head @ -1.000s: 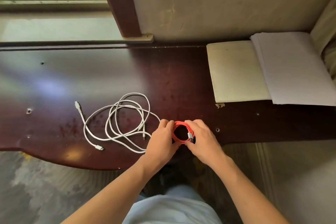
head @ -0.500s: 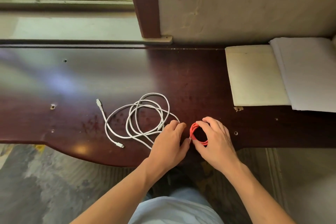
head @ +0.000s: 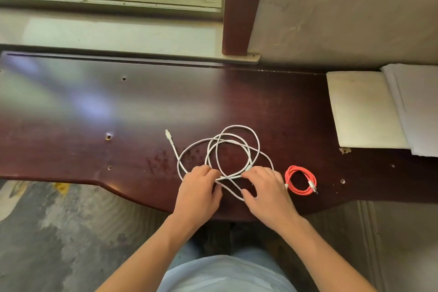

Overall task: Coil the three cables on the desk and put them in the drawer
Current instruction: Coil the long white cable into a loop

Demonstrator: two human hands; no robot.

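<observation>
Left hand lies palm down at the near edge of the bench, fingers curled and pinched on a strand of the white cable. Right hand is beside it, also palm down, fingers bent onto the same tangle; it appears to grip a strand, though the fingertips hide the contact. One taut strand runs between the two hands.

The white cable spreads in loose overlapping loops on the bench beyond the hands, uncoiled. One plug end lies free at the far left of the tangle. Whether the tangle is one cable or two cannot be determined.

The red cable lies just right of the right hand, wound into a small tight ring, flat on the bench, apart from the white loops.

At the far right of the bench rests a cream notebook, with white papers overlapping its right side.
</observation>
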